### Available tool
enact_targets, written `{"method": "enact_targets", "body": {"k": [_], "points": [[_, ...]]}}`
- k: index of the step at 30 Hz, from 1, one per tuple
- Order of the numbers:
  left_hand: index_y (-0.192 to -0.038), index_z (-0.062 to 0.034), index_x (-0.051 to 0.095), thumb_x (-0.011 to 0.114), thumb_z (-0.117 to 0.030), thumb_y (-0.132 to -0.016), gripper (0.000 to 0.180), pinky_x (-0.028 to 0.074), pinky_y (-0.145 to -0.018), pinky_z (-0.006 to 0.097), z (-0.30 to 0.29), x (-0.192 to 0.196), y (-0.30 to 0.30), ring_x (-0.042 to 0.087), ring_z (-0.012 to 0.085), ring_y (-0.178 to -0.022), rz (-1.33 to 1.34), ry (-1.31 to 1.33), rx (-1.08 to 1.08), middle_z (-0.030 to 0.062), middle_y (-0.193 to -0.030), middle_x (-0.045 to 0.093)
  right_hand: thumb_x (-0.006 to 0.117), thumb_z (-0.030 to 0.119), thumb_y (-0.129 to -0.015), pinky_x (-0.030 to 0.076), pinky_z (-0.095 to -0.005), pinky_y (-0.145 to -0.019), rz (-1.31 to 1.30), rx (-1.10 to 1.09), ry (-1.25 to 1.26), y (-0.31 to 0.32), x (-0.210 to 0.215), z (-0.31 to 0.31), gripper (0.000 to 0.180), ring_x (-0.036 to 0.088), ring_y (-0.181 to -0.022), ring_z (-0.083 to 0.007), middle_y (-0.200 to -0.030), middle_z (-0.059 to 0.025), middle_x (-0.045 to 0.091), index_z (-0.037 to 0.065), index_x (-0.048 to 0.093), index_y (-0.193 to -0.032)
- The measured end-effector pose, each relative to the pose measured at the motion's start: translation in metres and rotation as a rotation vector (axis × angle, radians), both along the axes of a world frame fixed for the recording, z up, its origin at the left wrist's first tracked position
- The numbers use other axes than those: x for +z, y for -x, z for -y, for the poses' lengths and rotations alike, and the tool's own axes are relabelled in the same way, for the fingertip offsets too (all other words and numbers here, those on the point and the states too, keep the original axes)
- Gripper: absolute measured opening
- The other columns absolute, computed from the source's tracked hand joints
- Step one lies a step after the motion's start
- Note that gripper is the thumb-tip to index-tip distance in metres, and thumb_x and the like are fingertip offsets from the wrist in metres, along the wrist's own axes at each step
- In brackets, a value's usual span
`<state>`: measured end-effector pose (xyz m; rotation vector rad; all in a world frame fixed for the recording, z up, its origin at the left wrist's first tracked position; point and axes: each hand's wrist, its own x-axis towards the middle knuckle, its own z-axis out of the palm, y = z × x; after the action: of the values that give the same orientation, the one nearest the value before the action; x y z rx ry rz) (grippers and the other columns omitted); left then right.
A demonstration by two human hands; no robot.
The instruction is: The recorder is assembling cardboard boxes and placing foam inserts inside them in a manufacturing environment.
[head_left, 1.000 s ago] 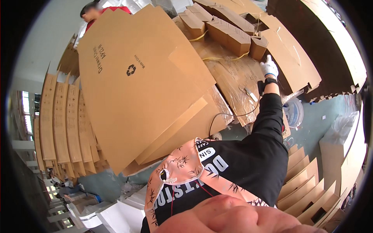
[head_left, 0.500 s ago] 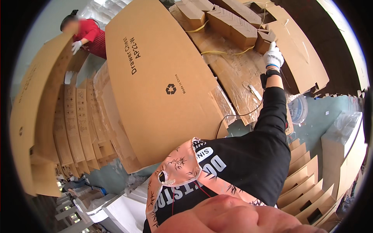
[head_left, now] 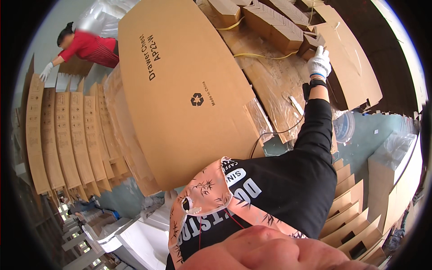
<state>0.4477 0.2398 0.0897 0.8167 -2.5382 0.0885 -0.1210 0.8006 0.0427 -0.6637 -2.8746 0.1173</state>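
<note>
My right hand (head_left: 319, 64), in a white knit glove, reaches to the far right of the work surface. Its fingers close on the right edge of a short stack of folded cardboard strips (head_left: 310, 43). Longer stacks of nested, V-folded cardboard strips (head_left: 274, 28) lie beside it, with yellow strapping (head_left: 265, 56) around them. A big flat brown carton (head_left: 184, 121) with black print lies in front of me, left of that arm. My left hand is out of view.
Flattened cartons (head_left: 63, 135) stand in a row at left, near a co-worker in red (head_left: 87, 47). Plastic film (head_left: 288, 130) and a cable (head_left: 276, 133) lie by the surface's near edge. A clear tub (head_left: 344, 127) and standing cardboard sheets (head_left: 351, 216) are at right.
At left, the large cardboard sheet has left the co-worker's hands, and the co-worker's arm now stretches over the row. My right hand has shifted slightly right, its fingers closing at the short stack.
</note>
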Motion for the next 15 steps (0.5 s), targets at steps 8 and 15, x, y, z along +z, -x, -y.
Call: {"method": "enact_targets", "body": {"k": [8, 15], "points": [[-0.106, -0.0015, 0.060, 0.066, -0.036, -0.086, 0.040, 0.044, -0.091, 0.047, -0.003, 0.004, 0.006, 0.057, 0.0391, -0.103, -0.020, 0.039, 0.012, 0.0189, -0.109, 0.061, 0.054, 0.022, -0.096, 0.057, -0.0403, -0.082, -0.089, -0.132, -0.136, -0.012, -0.005, 0.020, 0.049, 0.062, -0.112, -0.0309, -0.138, -0.0172, 0.050, 0.012, 0.043, -0.143], [-0.108, -0.0016, 0.061, 0.068, -0.037, -0.086, 0.042, 0.045, -0.094, 0.049, -0.010, 0.007, 0.008, 0.057, 0.0414, -0.106, -0.022, 0.066, 0.026, 0.0201, -0.112, 0.062, 0.051, 0.025, -0.097, 0.046, -0.0504, -0.100, -0.399, -0.302, 0.306, 0.001, -0.015, 0.008, 0.033, 0.055, -0.125, -0.0345, -0.144, -0.0142, 0.051, 0.009, 0.066, -0.121]]}}
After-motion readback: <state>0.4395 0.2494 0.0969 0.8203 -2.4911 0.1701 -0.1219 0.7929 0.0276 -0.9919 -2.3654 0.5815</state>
